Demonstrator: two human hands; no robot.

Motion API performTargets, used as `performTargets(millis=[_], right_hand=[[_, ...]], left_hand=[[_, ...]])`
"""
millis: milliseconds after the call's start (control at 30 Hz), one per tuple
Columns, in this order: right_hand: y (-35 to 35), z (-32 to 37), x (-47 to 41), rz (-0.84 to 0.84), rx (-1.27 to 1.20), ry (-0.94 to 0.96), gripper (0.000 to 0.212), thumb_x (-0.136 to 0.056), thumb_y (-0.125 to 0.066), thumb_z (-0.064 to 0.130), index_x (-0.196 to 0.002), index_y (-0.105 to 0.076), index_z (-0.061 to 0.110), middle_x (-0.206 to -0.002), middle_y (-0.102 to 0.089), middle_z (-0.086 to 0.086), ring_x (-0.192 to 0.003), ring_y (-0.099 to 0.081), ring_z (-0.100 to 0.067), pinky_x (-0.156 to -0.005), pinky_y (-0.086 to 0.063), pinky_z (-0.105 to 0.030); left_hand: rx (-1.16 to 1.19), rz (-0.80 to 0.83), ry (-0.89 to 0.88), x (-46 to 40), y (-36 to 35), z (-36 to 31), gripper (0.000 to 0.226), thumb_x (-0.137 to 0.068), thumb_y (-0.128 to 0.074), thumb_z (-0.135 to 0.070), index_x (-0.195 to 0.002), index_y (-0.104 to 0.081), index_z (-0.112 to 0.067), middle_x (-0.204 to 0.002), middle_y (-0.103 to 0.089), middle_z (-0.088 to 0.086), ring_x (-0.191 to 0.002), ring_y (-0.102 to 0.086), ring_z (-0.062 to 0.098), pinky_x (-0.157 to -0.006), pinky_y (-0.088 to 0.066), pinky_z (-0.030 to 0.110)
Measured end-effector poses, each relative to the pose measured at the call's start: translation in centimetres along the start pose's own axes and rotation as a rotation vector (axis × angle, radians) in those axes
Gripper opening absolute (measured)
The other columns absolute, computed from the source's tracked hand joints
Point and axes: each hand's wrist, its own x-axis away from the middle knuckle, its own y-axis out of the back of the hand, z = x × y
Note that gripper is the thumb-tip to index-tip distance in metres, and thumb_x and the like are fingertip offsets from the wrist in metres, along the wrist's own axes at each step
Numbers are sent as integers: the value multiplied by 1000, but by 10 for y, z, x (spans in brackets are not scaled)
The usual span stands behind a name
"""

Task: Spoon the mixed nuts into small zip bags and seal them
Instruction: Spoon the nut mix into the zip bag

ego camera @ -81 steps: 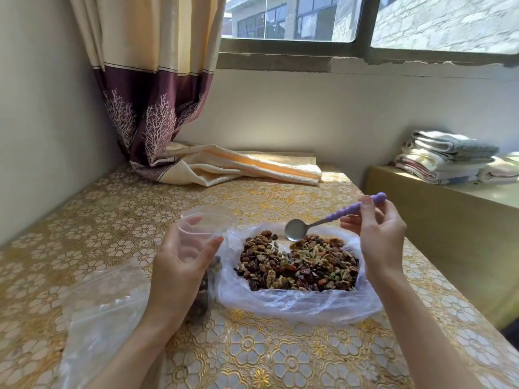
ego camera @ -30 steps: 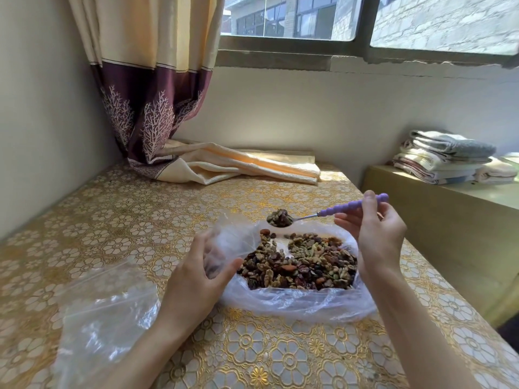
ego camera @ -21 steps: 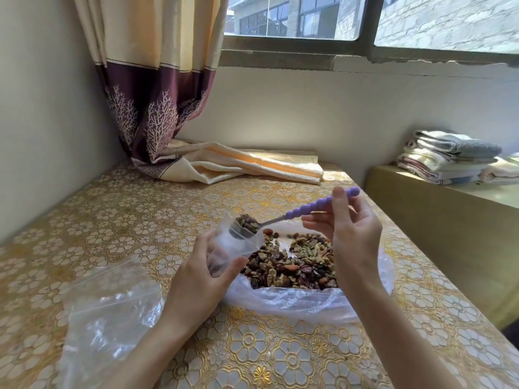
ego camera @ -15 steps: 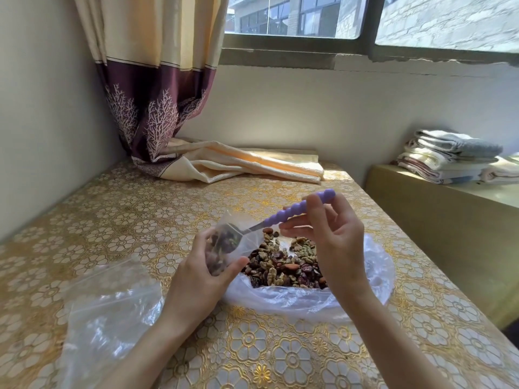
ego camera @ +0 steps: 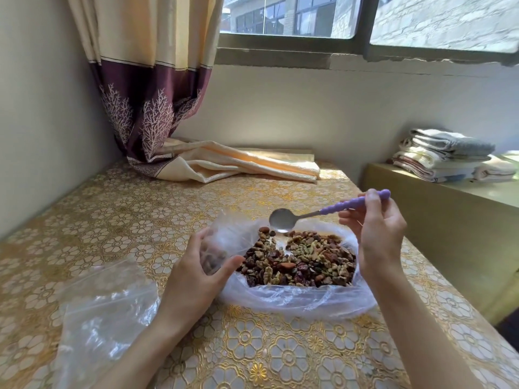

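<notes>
Spoon out of the small bag since half a second ago, right hand (ego camera: 376, 234) lifted back and to the right; the purple-handled metal spoon (ego camera: 314, 216) now hangs empty, bowl just above the far edge of the mixed nuts (ego camera: 300, 259). Right fingers (ego camera: 372, 200) clamped on the purple handle near its end, thumb on top.

Left hand (ego camera: 193, 276) grips the small clear zip bag (ego camera: 222, 248), fingers curled round its lower part, thumb on the near side; mouth open, upward, a few nuts inside. It touches the left rim of the big clear plastic bag (ego camera: 295, 300) that lies open on the gold floral-patterned surface (ego camera: 112, 220) and holds the nut pile.

Surface's right edge runs close beside the right arm; wall bounds the left side. Open room on the far half up to the cream and maroon curtain (ego camera: 157, 108) lying on it.

Counts: one spoon, one small bag in hand, one nut bag, one flat pile of empty clear zip bags (ego camera: 104, 318) near left, number unclear. One stack of folded towels (ego camera: 446, 155) on the ledge at right.
</notes>
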Motion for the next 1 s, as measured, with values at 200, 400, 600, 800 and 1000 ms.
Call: performTargets(millis=[200, 400, 600, 800, 1000], right_hand=[[12, -16, -10, 6, 290, 49, 22, -101, -39, 28, -92, -50, 11, -78, -67, -12, -72, -68, -30, -64, -53, -33], [13, -20, -7, 81, 395, 76, 22, -100, -39, 26, -83, -50, 17, -71, -63, -2, -65, -66, -15, -59, -52, -22], [11, -27, -4, 161, 313, -155, 27, -100, -42, 24, -85, -53, 4, -71, -67, -14, -61, -69, -23, -51, -52, -22], [13, -32, -6, 92, 278, -227, 29, -100, -42, 23, -82, -54, 3, -69, -69, -15, -61, -70, -23, -53, -55, -21], [15, -30, -10, 2, 145, -258, 32, -100, -43, 22, -79, -56, 1, -57, -67, -8, -49, -65, -12, -47, -51, -16]], left_hand=[[-32, -2, -1, 1, 1, 0, 63, -60, -57, -68, -114, -38, -44, -91, -49, -34, -77, -50, -22, -56, -39, -2], [-13, -4, -9, 1, 0, -1, 61, -61, -59, -65, -113, -38, -42, -90, -50, -32, -80, -47, -32, -60, -36, -6], [-2, 0, -7, 1, 0, -1, 61, -61, -59, -64, -113, -40, -39, -83, -57, -25, -79, -51, -27, -60, -39, -4], [14, 2, -17, 1, 0, -1, 62, -62, -59, -63, -114, -42, -35, -79, -62, -15, -80, -54, -21, -60, -39, -4], [16, -8, -36, 0, 0, -3, 60, -63, -58, -62, -114, -45, -33, -74, -63, -11, -77, -57, -13, -60, -40, -2]])
